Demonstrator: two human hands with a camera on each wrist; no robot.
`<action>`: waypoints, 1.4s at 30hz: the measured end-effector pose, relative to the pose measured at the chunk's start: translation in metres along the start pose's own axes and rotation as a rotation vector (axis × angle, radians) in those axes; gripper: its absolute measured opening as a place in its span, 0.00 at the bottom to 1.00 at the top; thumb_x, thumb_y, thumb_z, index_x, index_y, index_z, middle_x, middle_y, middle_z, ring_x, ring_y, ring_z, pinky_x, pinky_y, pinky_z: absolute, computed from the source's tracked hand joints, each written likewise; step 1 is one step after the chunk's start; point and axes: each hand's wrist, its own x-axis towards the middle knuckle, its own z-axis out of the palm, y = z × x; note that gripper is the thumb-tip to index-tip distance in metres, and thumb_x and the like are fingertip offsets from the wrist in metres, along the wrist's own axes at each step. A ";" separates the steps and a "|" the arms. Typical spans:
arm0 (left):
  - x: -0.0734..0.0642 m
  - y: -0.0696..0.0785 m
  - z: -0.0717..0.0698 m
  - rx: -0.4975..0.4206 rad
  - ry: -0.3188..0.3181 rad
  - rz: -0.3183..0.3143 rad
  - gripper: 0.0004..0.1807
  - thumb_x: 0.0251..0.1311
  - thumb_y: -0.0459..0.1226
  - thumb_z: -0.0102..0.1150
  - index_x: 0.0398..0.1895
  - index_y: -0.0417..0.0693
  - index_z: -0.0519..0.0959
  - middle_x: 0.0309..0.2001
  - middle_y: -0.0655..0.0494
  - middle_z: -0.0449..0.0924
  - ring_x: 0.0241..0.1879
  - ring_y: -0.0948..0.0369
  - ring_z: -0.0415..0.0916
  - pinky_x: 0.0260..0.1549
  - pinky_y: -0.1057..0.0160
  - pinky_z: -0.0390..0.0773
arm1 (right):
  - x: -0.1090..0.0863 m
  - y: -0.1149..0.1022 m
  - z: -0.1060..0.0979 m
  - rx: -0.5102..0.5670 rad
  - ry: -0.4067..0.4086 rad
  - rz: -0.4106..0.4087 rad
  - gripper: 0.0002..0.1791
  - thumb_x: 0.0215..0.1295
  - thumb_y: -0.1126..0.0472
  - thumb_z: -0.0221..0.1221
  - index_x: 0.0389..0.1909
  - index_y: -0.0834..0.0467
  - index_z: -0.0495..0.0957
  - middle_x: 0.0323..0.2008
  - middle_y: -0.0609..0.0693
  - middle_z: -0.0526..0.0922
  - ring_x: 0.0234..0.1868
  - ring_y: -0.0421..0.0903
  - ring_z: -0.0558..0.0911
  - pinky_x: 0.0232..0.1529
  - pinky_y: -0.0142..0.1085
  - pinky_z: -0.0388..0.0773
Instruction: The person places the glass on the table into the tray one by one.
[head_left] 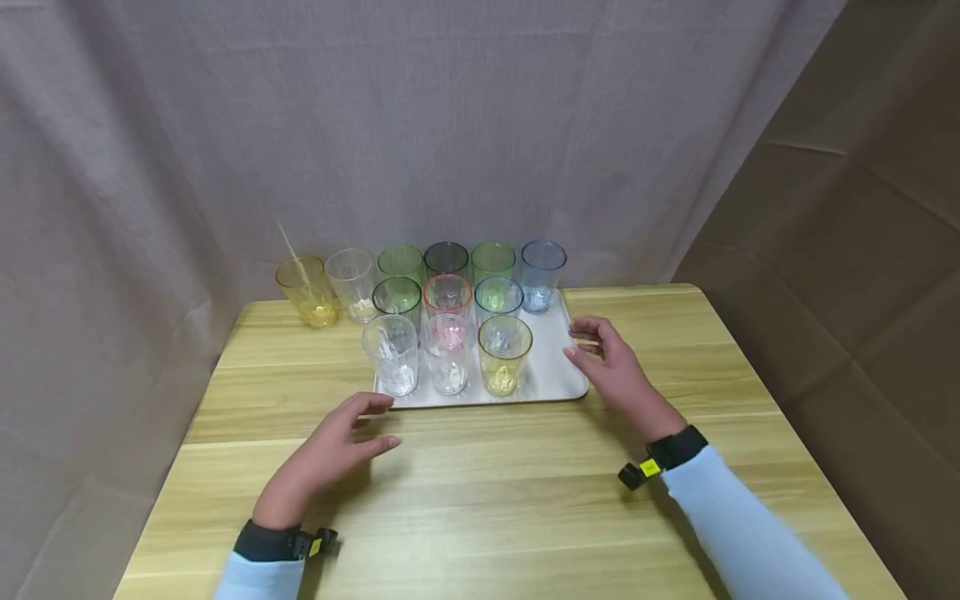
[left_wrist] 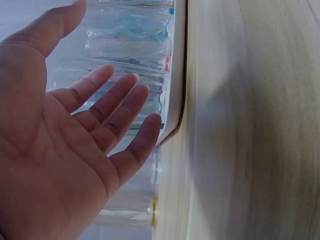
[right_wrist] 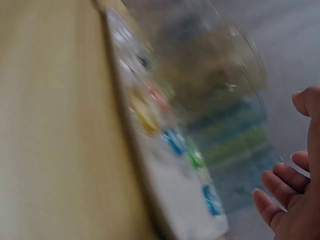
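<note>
A white tray point(head_left: 553, 354) carries several see-through tumblers in rows. Its front row has two clear tumblers point(head_left: 448, 367) and a yellow tumbler point(head_left: 505, 354). Behind them are a red-rimmed pink tumbler point(head_left: 448, 293) and a blue-rimmed one point(head_left: 499, 293); green, dark and blue tumblers point(head_left: 543, 275) form the back. My left hand point(head_left: 326, 454) hovers by the tray's front left corner, thumb and fingers apart, holding nothing. In the left wrist view its palm point(left_wrist: 60, 150) shows bare. At the tray's right edge, my right hand point(head_left: 615, 371) has loosely bent fingers with nothing between them.
Left of the tray stand a yellow tumbler point(head_left: 309, 292) with a thin stick in it and a clear tumbler point(head_left: 352, 283). A grey curtain point(head_left: 480, 125) hangs close behind the wooden table point(head_left: 480, 508). Brown cloth point(head_left: 847, 292) lies beyond its right edge.
</note>
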 end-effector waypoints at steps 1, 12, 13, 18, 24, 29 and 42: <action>0.000 0.000 0.000 -0.003 -0.001 0.005 0.33 0.62 0.45 0.73 0.68 0.44 0.74 0.65 0.49 0.78 0.64 0.47 0.72 0.65 0.40 0.71 | -0.012 -0.001 0.004 0.013 -0.017 -0.013 0.29 0.75 0.60 0.62 0.71 0.65 0.65 0.66 0.63 0.73 0.67 0.59 0.72 0.68 0.59 0.69; 0.002 0.005 0.000 -0.001 0.003 0.023 0.34 0.62 0.44 0.73 0.68 0.38 0.74 0.64 0.43 0.78 0.64 0.47 0.73 0.65 0.40 0.72 | -0.081 0.014 0.043 0.006 -0.189 -0.101 0.29 0.69 0.65 0.66 0.68 0.63 0.70 0.63 0.63 0.75 0.64 0.61 0.75 0.65 0.61 0.71; 0.002 0.006 0.000 -0.002 0.002 0.024 0.34 0.61 0.43 0.74 0.68 0.38 0.74 0.64 0.43 0.78 0.64 0.47 0.73 0.65 0.41 0.72 | -0.082 0.014 0.044 0.010 -0.189 -0.104 0.29 0.69 0.65 0.66 0.68 0.63 0.70 0.62 0.63 0.75 0.64 0.61 0.75 0.65 0.62 0.71; 0.002 0.007 0.000 0.013 0.000 0.018 0.34 0.62 0.44 0.73 0.68 0.40 0.74 0.64 0.45 0.78 0.64 0.47 0.73 0.65 0.41 0.73 | -0.084 0.013 0.046 0.002 -0.184 -0.105 0.28 0.69 0.65 0.67 0.67 0.64 0.70 0.62 0.63 0.76 0.64 0.60 0.75 0.65 0.60 0.72; 0.009 -0.005 -0.012 -0.013 0.088 -0.004 0.26 0.66 0.41 0.70 0.63 0.38 0.77 0.61 0.41 0.79 0.61 0.47 0.75 0.62 0.41 0.75 | -0.084 0.013 0.048 -0.005 -0.176 -0.107 0.25 0.69 0.67 0.66 0.64 0.66 0.71 0.59 0.64 0.76 0.62 0.64 0.75 0.63 0.63 0.72; 0.037 -0.030 -0.038 -0.041 0.426 -0.105 0.18 0.70 0.39 0.64 0.55 0.35 0.80 0.55 0.43 0.80 0.56 0.51 0.77 0.57 0.48 0.80 | -0.086 0.012 0.048 -0.018 -0.164 -0.124 0.23 0.68 0.68 0.66 0.62 0.63 0.73 0.57 0.63 0.77 0.60 0.64 0.76 0.63 0.61 0.73; 0.120 -0.077 -0.123 0.016 0.692 -0.265 0.58 0.59 0.64 0.65 0.81 0.43 0.51 0.74 0.41 0.57 0.73 0.48 0.57 0.71 0.48 0.64 | -0.091 0.009 0.052 -0.018 -0.169 -0.232 0.19 0.69 0.64 0.67 0.58 0.61 0.76 0.54 0.63 0.79 0.58 0.52 0.78 0.58 0.58 0.77</action>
